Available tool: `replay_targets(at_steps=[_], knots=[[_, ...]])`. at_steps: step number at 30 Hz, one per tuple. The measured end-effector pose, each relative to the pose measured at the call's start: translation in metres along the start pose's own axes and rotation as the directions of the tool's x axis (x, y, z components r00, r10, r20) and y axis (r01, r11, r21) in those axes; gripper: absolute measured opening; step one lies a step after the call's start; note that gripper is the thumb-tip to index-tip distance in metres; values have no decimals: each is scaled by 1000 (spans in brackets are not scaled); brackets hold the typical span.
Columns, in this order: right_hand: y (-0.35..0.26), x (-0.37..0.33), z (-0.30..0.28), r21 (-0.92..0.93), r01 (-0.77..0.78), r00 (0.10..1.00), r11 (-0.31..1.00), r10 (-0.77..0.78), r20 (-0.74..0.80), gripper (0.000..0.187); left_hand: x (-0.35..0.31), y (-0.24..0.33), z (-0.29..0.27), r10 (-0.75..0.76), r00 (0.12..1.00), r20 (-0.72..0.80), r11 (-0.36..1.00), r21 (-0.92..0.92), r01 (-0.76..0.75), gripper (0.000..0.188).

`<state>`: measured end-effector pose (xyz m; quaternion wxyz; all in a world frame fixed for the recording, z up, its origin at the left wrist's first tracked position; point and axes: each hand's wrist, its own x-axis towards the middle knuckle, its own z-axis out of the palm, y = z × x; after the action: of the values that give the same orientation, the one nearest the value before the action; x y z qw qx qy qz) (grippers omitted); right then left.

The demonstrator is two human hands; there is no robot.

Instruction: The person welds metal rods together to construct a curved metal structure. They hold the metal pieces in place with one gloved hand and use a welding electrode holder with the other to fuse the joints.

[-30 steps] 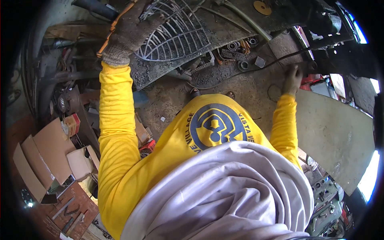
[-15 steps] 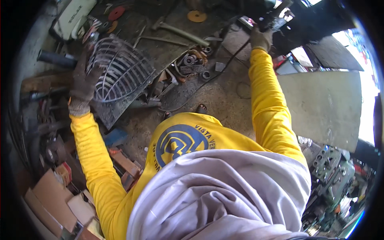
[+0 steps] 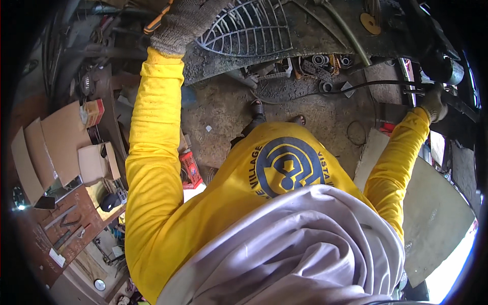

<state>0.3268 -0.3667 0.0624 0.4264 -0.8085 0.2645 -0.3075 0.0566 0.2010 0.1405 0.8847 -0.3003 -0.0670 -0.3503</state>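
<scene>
My left hand, in a grey-brown knit glove, is at the top edge, over the left end of a curved metal wire grille. Its fingertips run toward the grille and are partly cut off, so I cannot tell whether it grips. An orange and black thing shows just left of that hand. At the far right, my right hand, also gloved, is closed against dark metal parts below a rounded dark machine piece. What its fingers hold is hidden.
The grille rests on a dark workbench with a hammer and a yellow disc. Metal rings and a black cable lie beyond my feet. Cardboard boxes stand left; a pale sheet leans right.
The view has swung left, so the bench and grille appear farther up and right. My left hand stays by the grille's left end. My right hand now appears lower and farther right.
</scene>
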Motion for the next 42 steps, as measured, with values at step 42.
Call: replay_targets(at_steps=[42], knots=[[-10, -210, -117, 547, -367, 742, 752, -118, 660, 46, -9, -29, 18, -153, 506, 849, -517, -505, 691, 35]])
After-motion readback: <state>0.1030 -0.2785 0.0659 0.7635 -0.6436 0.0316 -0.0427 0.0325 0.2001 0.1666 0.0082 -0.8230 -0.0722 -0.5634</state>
